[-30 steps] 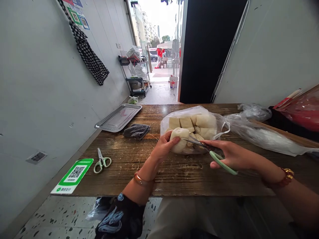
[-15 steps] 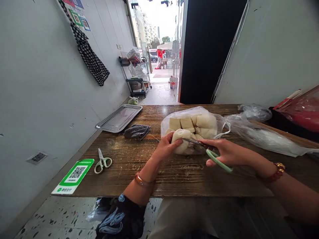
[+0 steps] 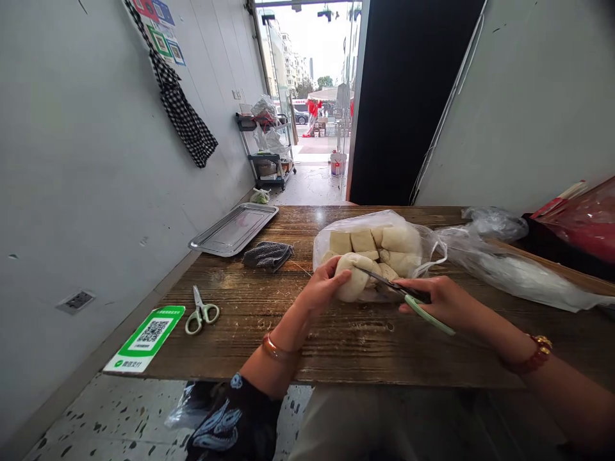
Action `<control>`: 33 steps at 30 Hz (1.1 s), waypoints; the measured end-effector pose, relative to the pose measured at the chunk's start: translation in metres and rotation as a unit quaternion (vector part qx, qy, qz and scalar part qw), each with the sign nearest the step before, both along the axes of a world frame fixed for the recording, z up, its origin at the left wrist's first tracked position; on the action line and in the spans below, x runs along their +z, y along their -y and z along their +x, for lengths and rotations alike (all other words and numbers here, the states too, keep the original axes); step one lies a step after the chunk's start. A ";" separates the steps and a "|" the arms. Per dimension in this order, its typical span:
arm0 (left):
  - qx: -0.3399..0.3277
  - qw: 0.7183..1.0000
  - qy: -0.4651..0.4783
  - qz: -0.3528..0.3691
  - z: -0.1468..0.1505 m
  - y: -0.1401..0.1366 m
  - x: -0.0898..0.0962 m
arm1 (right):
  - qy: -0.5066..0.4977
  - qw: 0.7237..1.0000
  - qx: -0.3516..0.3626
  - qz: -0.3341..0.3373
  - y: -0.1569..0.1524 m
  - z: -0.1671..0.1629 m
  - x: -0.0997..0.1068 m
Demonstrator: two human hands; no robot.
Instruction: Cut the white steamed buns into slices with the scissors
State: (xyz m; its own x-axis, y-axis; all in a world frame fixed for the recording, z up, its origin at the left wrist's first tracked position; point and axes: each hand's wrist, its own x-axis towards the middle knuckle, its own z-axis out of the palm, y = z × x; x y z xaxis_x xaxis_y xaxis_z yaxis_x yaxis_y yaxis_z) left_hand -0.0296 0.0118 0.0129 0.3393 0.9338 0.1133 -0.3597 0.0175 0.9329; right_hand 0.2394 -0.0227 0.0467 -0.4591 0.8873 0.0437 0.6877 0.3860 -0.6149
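A round white steamed bun (image 3: 352, 282) is in my left hand (image 3: 324, 285), thumb on its near side and fingers behind it. My right hand (image 3: 444, 302) grips a pair of scissors (image 3: 417, 301) with pale green handles. Their dark blades point left, with the tips against the bun's upper face. Just behind the bun lies a clear plastic bag (image 3: 331, 234) with several pale buns (image 3: 362, 241) in it, some square-cut. The bag's twisted white handle hangs to the right.
On the wooden table (image 3: 269, 346) are a second pair of scissors (image 3: 202, 312), a grey cloth (image 3: 268, 255) and a metal tray (image 3: 234, 229) at the left. A green QR-code card (image 3: 150, 337) lies at the near left corner. More plastic bags (image 3: 514, 262) lie to the right.
The scissors have shifted slightly, and their blades show more plainly against the bun. My right-hand fingers have drawn closer together. The whole view has moved a little.
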 end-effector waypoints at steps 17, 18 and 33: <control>0.026 0.995 -0.094 0.038 0.001 -0.002 -0.004 | 0.059 0.996 0.042 -0.061 -0.004 -0.010 0.024; 0.028 0.993 -0.108 0.043 0.002 -0.002 -0.004 | 0.059 0.996 0.043 -0.055 -0.005 -0.011 0.023; 0.020 0.997 -0.073 0.006 -0.001 -0.004 -0.005 | 0.014 1.000 0.026 -0.007 -0.010 -0.012 0.008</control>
State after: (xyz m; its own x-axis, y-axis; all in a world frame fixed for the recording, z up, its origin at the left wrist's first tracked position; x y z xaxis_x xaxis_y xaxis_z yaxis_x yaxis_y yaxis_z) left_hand -0.0305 0.0154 0.0083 0.3158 0.9458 0.0762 -0.2209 -0.0049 0.9753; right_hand 0.2271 -0.0125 0.0552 -0.5054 0.8627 0.0171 0.6843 0.4128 -0.6011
